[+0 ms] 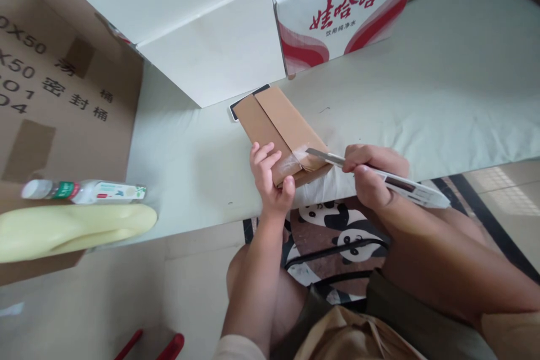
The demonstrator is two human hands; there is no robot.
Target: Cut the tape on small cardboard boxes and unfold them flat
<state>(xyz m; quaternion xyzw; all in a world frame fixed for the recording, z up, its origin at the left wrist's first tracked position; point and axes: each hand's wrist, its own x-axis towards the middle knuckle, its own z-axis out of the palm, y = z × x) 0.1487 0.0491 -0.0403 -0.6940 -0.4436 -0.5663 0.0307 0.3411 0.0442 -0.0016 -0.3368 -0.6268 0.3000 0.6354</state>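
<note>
A flat brown cardboard parcel (276, 124) lies on the pale green surface (422, 95) near its front edge, with clear tape over its near end. My left hand (270, 177) grips the parcel's near corner, fingers curled over the top and thumb at the edge. My right hand (371, 171) is closed round a white utility knife (405, 185). Its metal blade (323, 154) touches the taped seam at the parcel's right side. A dark-edged flat object (242, 102) peeks out from under the parcel's far end.
A white carton with red print (337, 5) and a plain white box (202, 28) stand behind the parcel. A large brown carton (54, 95) is at the left, with a small bottle (84, 191) and a pale yellow object (71, 228) before it. Red handles (169, 346) show at the bottom.
</note>
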